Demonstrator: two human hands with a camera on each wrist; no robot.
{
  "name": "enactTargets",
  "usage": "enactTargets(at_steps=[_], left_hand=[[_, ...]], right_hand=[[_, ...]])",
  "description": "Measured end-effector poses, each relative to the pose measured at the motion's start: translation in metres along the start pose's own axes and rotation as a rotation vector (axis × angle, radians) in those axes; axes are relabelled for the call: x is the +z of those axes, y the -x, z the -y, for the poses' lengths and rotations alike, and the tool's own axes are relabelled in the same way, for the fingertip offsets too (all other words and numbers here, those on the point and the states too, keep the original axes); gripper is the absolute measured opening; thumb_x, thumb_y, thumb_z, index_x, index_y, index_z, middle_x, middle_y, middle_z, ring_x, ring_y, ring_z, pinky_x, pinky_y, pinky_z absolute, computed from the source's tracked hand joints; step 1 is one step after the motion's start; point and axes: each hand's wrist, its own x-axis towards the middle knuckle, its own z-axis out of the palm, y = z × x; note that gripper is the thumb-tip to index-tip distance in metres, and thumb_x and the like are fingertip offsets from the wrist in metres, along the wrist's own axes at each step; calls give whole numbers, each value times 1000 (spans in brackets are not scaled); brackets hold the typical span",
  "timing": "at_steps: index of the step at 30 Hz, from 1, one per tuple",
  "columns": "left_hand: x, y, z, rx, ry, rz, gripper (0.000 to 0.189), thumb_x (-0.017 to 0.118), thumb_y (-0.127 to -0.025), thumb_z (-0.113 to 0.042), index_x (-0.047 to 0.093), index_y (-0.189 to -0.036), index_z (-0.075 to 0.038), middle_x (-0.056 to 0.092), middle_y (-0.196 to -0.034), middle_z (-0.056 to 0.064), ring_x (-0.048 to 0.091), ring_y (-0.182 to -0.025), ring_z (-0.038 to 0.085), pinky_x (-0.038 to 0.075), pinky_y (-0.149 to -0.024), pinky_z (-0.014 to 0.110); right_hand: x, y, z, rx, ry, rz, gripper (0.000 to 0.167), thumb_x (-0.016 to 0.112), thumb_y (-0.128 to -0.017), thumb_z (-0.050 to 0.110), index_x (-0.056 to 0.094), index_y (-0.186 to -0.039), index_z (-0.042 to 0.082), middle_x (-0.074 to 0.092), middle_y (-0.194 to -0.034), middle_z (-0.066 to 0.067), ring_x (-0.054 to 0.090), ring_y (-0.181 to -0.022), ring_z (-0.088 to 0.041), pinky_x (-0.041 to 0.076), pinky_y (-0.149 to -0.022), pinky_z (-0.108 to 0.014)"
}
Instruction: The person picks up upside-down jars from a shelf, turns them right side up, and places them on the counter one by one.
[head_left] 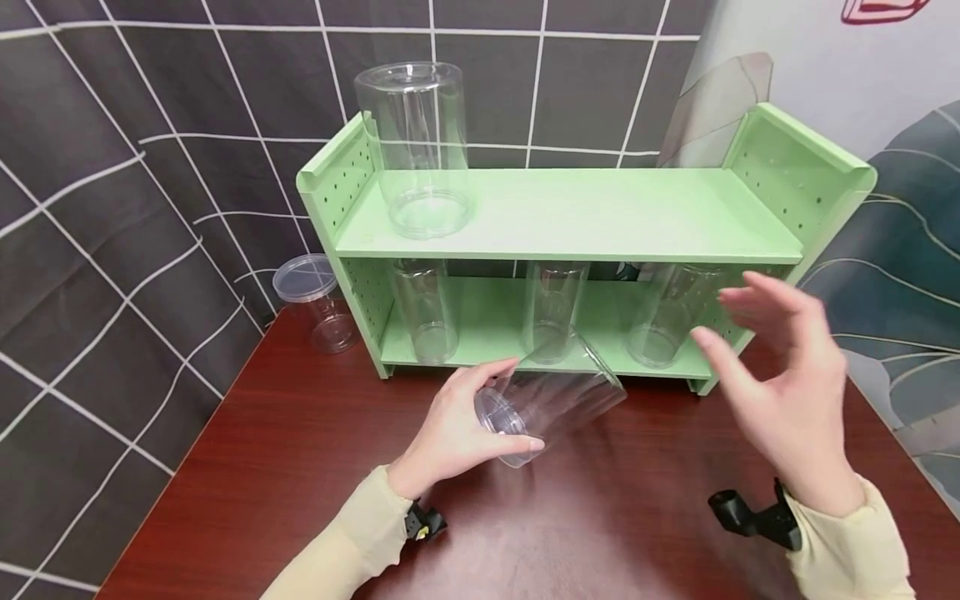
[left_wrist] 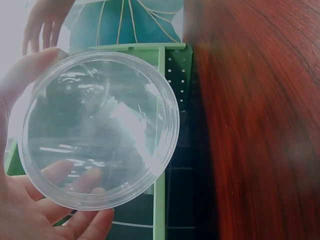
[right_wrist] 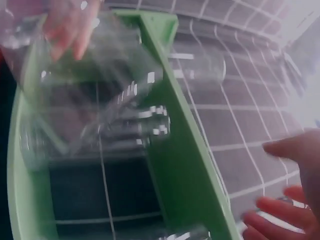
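Note:
My left hand [head_left: 461, 429] grips a clear plastic jar [head_left: 573, 392] around its near end, thumb on one side and fingers on the other. The jar is tilted over the table, its far end pointing up and right toward the shelf. In the left wrist view, the jar's round rimmed end [left_wrist: 100, 130] faces the camera, and fingers show through the plastic. My right hand [head_left: 795, 383] is raised in front of the shelf's right end, thumb and fingers spread apart with nothing between them. It also appears at the edge of the right wrist view [right_wrist: 290, 200].
A green two-tier shelf [head_left: 570, 212] stands at the back of the dark red table [head_left: 300, 467]. One large clear jar [head_left: 427, 150] is on top; three slimmer clear jars [head_left: 427, 312] stand below. Left of the shelf is a jar with a translucent lid [head_left: 306, 279].

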Motion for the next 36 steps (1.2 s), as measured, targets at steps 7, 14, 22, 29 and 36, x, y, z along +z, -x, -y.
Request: enactTargets(at_steps=[7,14,22,29,36], left_hand=[[5,-2,-6,37,-25,5,93,95,-62,-50,59,-143,-23,60,-133,-18,48,-122,7,42,-103,34],[9,-5,-9,89,-58,-8,90,95,-62,-51,61,-139,-22,61,-131,-18,48,-118,8,44,-100,34],[12,-7,-14,99,-52,-14,83,95,-62,-50,63,-133,-23,63,-124,-16,48,-114,8,48,-92,33],[20,-9,-16,137,-50,-2,80,94,-65,-48,62,-133,-21,64,-124,-14,48,-113,8,48,-91,31],[15,-8,-17,94,36,-17,85,88,-72,-56,54,-144,-27,54,-138,-17,46,-127,7,44,-104,39]], right_hand=[[17,17,5,-196,113,426,93,72,-83,66,49,-150,5,58,-141,-12,51,-131,-20,34,-112,-24],[35,34,-2,-271,258,672,107,93,-67,43,43,-154,9,48,-153,-9,39,-143,-33,22,-121,-39],[50,45,-9,-357,394,722,116,98,-54,37,45,-151,1,48,-150,-16,34,-144,-37,11,-123,-52],[52,52,-14,-396,439,723,110,97,-56,34,48,-149,2,53,-142,-16,45,-135,-35,28,-117,-50],[49,52,-19,-386,423,704,106,96,-56,39,52,-144,1,55,-137,-15,51,-126,-34,36,-111,-51]])
